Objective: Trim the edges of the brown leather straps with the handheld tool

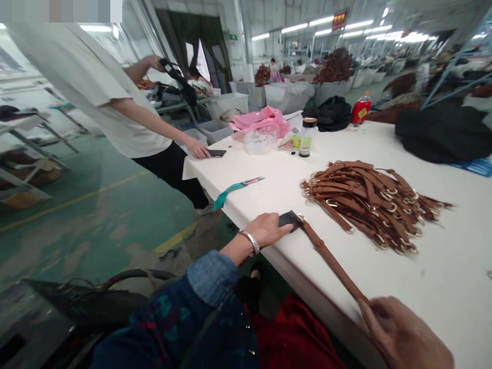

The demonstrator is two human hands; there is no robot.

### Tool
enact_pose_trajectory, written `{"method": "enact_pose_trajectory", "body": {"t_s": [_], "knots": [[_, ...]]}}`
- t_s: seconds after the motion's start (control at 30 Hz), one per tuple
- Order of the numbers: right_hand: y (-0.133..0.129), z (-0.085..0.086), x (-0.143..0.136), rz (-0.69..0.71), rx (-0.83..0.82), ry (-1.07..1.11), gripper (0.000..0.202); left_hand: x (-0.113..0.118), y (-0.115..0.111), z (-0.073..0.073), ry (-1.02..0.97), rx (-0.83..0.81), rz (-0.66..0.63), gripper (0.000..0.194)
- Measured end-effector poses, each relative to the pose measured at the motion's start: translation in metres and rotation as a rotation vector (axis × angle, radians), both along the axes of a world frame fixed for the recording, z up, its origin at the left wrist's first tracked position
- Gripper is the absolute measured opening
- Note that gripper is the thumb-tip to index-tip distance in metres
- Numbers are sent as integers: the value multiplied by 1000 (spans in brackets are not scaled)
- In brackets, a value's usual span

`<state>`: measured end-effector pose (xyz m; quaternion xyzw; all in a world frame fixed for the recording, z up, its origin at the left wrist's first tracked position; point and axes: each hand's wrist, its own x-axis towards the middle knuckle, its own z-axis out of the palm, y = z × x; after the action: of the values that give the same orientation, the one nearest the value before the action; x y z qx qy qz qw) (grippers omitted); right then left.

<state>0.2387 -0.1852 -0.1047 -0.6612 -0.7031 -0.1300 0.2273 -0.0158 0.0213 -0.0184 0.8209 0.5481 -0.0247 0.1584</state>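
Observation:
A brown strap (336,264) with a metal ring at its far end stretches between my hands over the table's near edge. My left hand (264,229), with a silver bracelet at the wrist, is closed on a small black block-like piece (291,220) at the strap's ringed end; its exact kind I cannot make out. Closer to me, my right hand (409,333) grips the other end of the strap, slightly blurred. To the right of the strap lies a pile of brown straps (369,200) with gold-coloured rings and buckles.
On the white table (434,277) are snips with a teal ribbon (240,190), a glass jar (307,137), pink plastic (261,122), a red bottle (361,107) and black cloth (442,133). A co-worker (126,110) at the left rests a hand on a phone (217,153).

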Motion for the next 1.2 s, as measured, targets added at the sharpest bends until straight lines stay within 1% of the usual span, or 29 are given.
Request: {"method": "enact_pose_trajectory", "body": {"t_s": [0.07,0.1,0.17,0.23,0.3,0.37,0.47,0.6,0.67,0.73,0.87,0.93,1.03,1.2], "knots": [[19,15,-12,-145,-73,11,22,-5,2,-2,2,-25,-6,58],[32,19,-18,-169,-108,34,26,-7,3,-2,4,-26,-9,58],[62,23,-30,-126,-177,33,37,-7,4,-2,3,-9,-11,60],[89,21,-42,-81,-239,27,41,-5,3,0,-3,19,-13,61],[109,14,-53,-54,-265,45,33,2,2,0,-12,24,-23,61],[119,7,-61,-53,-249,73,23,10,2,-1,-20,-2,-36,60],[122,-2,-65,-61,-211,122,18,22,10,-5,-27,-59,-28,58],[119,-4,-63,-69,-206,157,19,31,29,-6,-29,-126,-3,63],[119,-3,-63,-71,-214,158,19,27,36,-4,-20,-122,8,63],[119,-1,-63,-66,-221,158,19,20,37,-1,-3,-96,17,62],[118,0,-65,-62,-222,168,18,1,29,6,13,-66,-13,62],[118,0,-66,-62,-221,180,18,-2,25,8,12,-80,-37,63],[119,-1,-65,-65,-238,208,20,6,26,8,17,-126,-47,62],[120,0,-65,-84,-298,235,22,31,44,7,22,-166,-18,62]]}}
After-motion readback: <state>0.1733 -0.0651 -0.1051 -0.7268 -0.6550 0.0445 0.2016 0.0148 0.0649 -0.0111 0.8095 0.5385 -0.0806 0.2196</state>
